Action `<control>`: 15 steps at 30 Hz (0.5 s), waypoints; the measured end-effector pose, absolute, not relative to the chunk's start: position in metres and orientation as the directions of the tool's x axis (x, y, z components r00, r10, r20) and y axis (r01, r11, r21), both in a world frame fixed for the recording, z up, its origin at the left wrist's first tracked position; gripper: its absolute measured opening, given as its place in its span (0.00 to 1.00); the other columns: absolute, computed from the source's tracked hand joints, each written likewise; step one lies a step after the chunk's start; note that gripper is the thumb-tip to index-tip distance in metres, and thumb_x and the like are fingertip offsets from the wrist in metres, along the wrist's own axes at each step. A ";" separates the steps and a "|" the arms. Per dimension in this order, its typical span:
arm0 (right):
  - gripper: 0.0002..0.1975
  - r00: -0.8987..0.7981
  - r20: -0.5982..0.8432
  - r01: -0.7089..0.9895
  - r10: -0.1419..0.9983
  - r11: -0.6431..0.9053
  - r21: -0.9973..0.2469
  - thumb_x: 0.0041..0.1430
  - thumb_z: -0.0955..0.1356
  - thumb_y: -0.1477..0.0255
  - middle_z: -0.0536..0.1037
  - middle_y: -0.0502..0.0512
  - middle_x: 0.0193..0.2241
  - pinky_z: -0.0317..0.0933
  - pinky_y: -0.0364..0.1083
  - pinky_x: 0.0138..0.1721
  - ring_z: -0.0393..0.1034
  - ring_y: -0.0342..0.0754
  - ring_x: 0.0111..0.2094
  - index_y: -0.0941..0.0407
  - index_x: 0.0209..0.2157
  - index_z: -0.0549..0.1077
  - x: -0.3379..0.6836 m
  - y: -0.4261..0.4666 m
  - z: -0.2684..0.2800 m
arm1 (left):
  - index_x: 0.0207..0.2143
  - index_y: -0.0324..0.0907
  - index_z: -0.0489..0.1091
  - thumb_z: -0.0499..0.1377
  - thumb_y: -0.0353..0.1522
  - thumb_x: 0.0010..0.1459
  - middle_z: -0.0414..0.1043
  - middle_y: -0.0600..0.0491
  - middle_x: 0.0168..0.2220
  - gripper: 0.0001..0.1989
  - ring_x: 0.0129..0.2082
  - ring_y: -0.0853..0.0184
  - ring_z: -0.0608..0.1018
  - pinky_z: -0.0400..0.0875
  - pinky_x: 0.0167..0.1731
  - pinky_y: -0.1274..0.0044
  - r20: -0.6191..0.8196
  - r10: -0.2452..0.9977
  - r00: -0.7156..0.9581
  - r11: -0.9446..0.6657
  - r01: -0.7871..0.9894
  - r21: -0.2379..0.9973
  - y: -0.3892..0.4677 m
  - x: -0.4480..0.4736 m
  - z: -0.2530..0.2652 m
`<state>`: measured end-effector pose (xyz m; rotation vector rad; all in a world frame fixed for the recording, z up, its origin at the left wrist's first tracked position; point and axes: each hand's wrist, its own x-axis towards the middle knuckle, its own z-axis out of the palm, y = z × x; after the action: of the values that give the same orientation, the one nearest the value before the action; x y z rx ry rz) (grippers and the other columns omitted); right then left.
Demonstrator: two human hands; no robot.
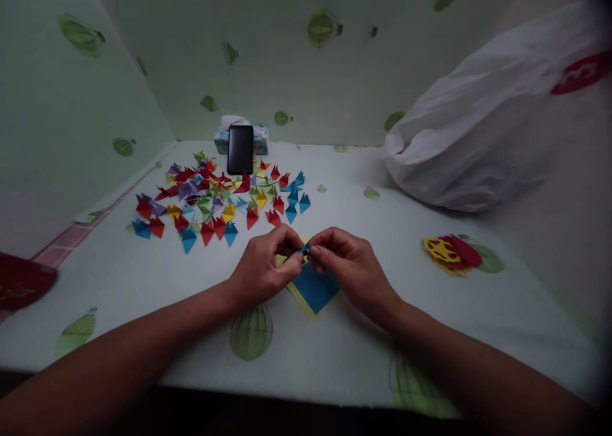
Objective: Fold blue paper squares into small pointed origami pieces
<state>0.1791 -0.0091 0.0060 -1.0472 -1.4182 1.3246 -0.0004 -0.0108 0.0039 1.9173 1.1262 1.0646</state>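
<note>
Between my two hands is a small folded piece of blue paper (305, 249), mostly covered by the fingertips. My left hand (268, 257) pinches it from the left with thumb and fingers. From the right, my right hand (347, 261) pinches it too, the fingertips of both hands almost meeting. Below them on the table lies a blue paper square (316, 289), turned cornerwise, with yellow paper (306, 305) showing along its edges. Many small folded paper pieces (206, 234) in red, blue, yellow, green and purple are spread beyond my left hand.
A black phone (240, 149) leans on a tissue box (261, 144) at the back. On the right stands a large white plastic bag (459, 130), with yellow and red cut-out shapes (442, 250) nearer me. A dark red object (23, 282) is at the left edge.
</note>
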 end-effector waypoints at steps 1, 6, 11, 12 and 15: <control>0.05 -0.232 0.072 0.039 0.970 0.083 -0.996 0.56 0.71 0.70 0.73 0.47 0.21 0.58 0.43 0.26 0.64 0.41 0.22 0.56 0.29 0.74 0.180 -0.009 0.006 | 0.35 0.40 0.69 0.57 0.29 0.56 0.75 0.52 0.30 0.04 0.29 0.66 0.79 0.74 0.31 0.74 0.298 0.906 0.299 -0.396 0.357 0.846 -0.011 0.000 0.004; 0.06 -0.206 0.131 0.261 0.970 0.184 -0.948 0.59 0.68 0.69 0.72 0.48 0.23 0.56 0.44 0.27 0.63 0.43 0.24 0.56 0.29 0.72 0.183 -0.010 0.006 | 0.36 0.40 0.69 0.58 0.31 0.59 0.74 0.52 0.31 0.04 0.30 0.67 0.78 0.73 0.31 0.75 0.247 0.919 0.308 -0.349 0.345 0.871 -0.008 0.000 0.001; 0.05 -0.232 0.283 0.373 0.931 0.354 -0.858 0.60 0.66 0.73 0.72 0.52 0.29 0.58 0.46 0.33 0.65 0.46 0.31 0.56 0.29 0.70 0.185 -0.007 0.006 | 0.35 0.40 0.69 0.59 0.29 0.58 0.74 0.54 0.30 0.02 0.29 0.71 0.77 0.71 0.31 0.79 0.269 0.910 0.314 -0.377 0.362 0.853 -0.006 -0.001 -0.001; 0.05 -0.243 0.324 0.376 0.915 0.396 -0.837 0.60 0.66 0.74 0.72 0.53 0.31 0.59 0.46 0.35 0.66 0.47 0.33 0.56 0.29 0.70 0.185 -0.005 0.006 | 0.35 0.40 0.69 0.59 0.28 0.58 0.73 0.55 0.30 0.02 0.29 0.71 0.77 0.70 0.31 0.79 0.276 0.907 0.317 -0.384 0.361 0.850 -0.005 -0.001 -0.001; 0.06 -0.288 0.418 0.374 0.862 0.503 -0.779 0.61 0.65 0.75 0.73 0.57 0.37 0.60 0.48 0.42 0.68 0.50 0.40 0.56 0.29 0.68 0.186 -0.003 0.005 | 0.36 0.40 0.68 0.58 0.27 0.58 0.73 0.55 0.31 0.03 0.29 0.72 0.76 0.71 0.32 0.80 0.304 0.890 0.339 -0.418 0.348 0.839 -0.004 -0.002 -0.001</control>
<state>0.1857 -0.0029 0.0054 -1.0246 -1.8723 0.7027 -0.0016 -0.0040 -0.0009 1.9323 1.0832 1.0298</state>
